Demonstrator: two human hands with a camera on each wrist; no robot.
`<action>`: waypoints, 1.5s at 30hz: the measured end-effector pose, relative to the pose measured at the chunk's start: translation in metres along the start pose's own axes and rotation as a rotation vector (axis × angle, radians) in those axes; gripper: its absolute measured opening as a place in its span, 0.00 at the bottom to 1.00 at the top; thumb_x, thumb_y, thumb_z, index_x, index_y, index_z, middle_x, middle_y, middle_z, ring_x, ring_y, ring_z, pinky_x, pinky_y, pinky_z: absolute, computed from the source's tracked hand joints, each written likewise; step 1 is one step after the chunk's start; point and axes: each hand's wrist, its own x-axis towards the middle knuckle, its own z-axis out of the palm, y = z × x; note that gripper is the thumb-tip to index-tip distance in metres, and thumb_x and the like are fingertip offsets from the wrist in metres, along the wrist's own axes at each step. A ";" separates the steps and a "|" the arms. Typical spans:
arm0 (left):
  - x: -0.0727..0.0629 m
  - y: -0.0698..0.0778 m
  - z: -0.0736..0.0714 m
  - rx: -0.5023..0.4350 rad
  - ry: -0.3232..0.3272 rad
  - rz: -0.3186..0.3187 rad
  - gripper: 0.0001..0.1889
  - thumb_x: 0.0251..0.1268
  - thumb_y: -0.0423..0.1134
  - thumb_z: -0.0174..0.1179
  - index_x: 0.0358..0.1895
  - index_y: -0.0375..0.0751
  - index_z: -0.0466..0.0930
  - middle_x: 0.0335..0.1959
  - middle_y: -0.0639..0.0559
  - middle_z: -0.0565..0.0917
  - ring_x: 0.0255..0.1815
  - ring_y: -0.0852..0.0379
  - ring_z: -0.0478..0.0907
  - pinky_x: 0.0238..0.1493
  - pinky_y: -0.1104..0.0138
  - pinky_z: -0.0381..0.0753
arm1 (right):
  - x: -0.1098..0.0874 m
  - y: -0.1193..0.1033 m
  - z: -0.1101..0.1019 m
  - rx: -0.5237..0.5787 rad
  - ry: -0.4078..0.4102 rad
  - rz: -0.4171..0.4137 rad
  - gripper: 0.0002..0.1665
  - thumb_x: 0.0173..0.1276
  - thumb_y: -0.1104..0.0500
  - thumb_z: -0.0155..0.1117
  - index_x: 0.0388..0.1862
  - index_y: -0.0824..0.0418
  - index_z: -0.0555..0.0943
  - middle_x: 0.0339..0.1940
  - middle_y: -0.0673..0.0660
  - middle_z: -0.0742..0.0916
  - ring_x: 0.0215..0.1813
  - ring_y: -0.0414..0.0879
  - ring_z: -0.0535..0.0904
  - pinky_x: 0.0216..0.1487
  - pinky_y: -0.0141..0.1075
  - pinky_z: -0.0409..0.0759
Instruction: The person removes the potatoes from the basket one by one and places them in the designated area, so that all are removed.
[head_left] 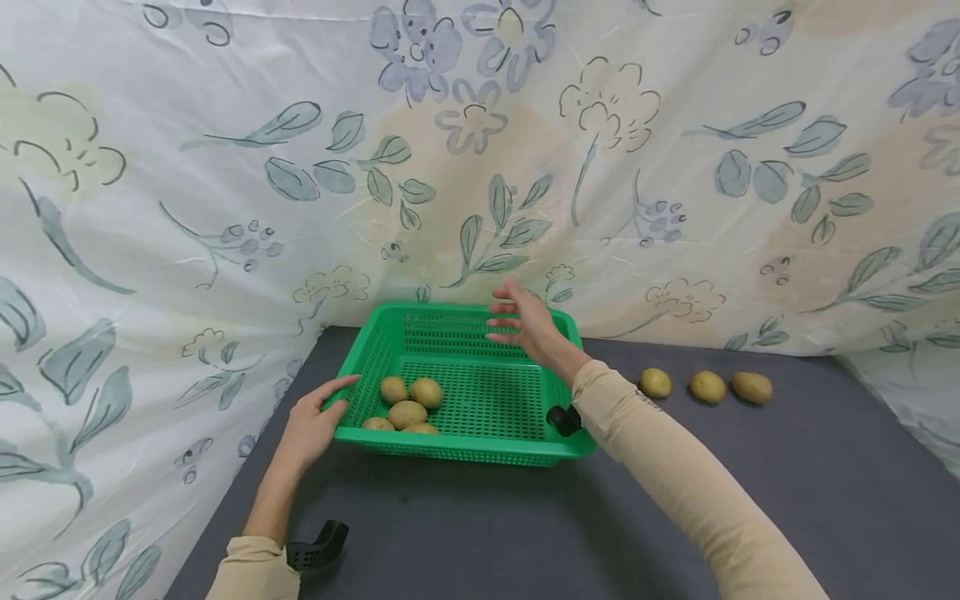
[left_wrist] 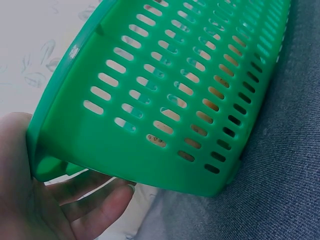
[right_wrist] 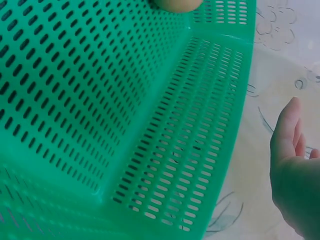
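A green plastic basket (head_left: pixel 480 446) with slotted walls stands on the dark cloth. Several potatoes (head_left: pixel 407 415) lie together at its left end. My left hand (head_left: pixel 309 429) grips the basket's left rim near the front corner; in the left wrist view its fingers (left_wrist: pixel 102 207) curl beneath the rim. Over the basket's back right part is my right hand (head_left: pixel 534 327), fingers loosely extended and holding nothing. The right wrist view has that hand (right_wrist: pixel 295 170) beside the basket wall, apart from it, with one potato (right_wrist: pixel 178 4) partly visible at the top.
To the right of the basket, three potatoes lie in a row on the cloth: a left one (head_left: pixel 655 383), a middle one (head_left: pixel 707 387) and a right one (head_left: pixel 752 388). A floral curtain (head_left: pixel 465 208) hangs close behind the basket and along the left side.
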 end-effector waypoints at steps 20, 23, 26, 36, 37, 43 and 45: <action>0.001 -0.001 0.001 -0.021 0.011 -0.008 0.22 0.69 0.32 0.45 0.65 0.46 0.72 0.57 0.38 0.72 0.13 0.60 0.52 0.21 0.64 0.63 | 0.012 0.027 0.016 -0.047 -0.155 0.101 0.34 0.77 0.40 0.39 0.67 0.64 0.65 0.58 0.72 0.70 0.47 0.56 0.75 0.58 0.57 0.68; 0.001 -0.001 0.002 -0.021 0.013 -0.010 0.22 0.69 0.32 0.45 0.65 0.46 0.72 0.55 0.38 0.72 0.13 0.60 0.52 0.22 0.64 0.64 | 0.015 0.033 0.019 -0.061 -0.181 0.146 0.35 0.76 0.40 0.39 0.67 0.64 0.65 0.54 0.68 0.73 0.44 0.53 0.76 0.58 0.57 0.67; 0.001 -0.001 0.002 -0.018 0.012 -0.013 0.22 0.70 0.32 0.45 0.65 0.46 0.72 0.57 0.39 0.72 0.13 0.60 0.52 0.24 0.63 0.64 | 0.018 0.037 0.020 -0.077 -0.209 0.170 0.35 0.76 0.39 0.40 0.67 0.64 0.66 0.52 0.65 0.75 0.45 0.53 0.77 0.58 0.56 0.68; 0.001 -0.002 0.001 -0.023 0.009 -0.014 0.22 0.70 0.33 0.45 0.65 0.47 0.73 0.59 0.40 0.71 0.11 0.61 0.51 0.19 0.65 0.63 | 0.022 0.047 0.025 -0.245 -0.285 0.252 0.37 0.78 0.41 0.37 0.73 0.65 0.59 0.65 0.72 0.67 0.61 0.66 0.67 0.58 0.57 0.68; 0.001 -0.002 0.001 -0.021 0.012 -0.014 0.22 0.70 0.33 0.45 0.65 0.47 0.73 0.59 0.40 0.71 0.12 0.61 0.51 0.20 0.64 0.63 | 0.023 0.049 0.026 -0.270 -0.299 0.266 0.37 0.78 0.41 0.37 0.73 0.65 0.59 0.65 0.72 0.67 0.63 0.67 0.66 0.58 0.56 0.69; 0.001 -0.001 0.001 -0.022 0.017 -0.015 0.22 0.69 0.32 0.45 0.65 0.47 0.73 0.60 0.40 0.71 0.11 0.60 0.51 0.18 0.66 0.62 | 0.027 0.054 0.031 -0.352 -0.350 0.314 0.36 0.77 0.41 0.39 0.73 0.63 0.60 0.67 0.70 0.67 0.65 0.65 0.66 0.57 0.54 0.70; 0.001 -0.001 0.001 -0.026 0.017 -0.017 0.23 0.69 0.32 0.45 0.65 0.47 0.73 0.60 0.40 0.71 0.10 0.60 0.50 0.16 0.66 0.61 | 0.028 0.055 0.031 -0.366 -0.355 0.324 0.35 0.78 0.42 0.39 0.73 0.63 0.59 0.67 0.70 0.67 0.65 0.65 0.65 0.57 0.54 0.70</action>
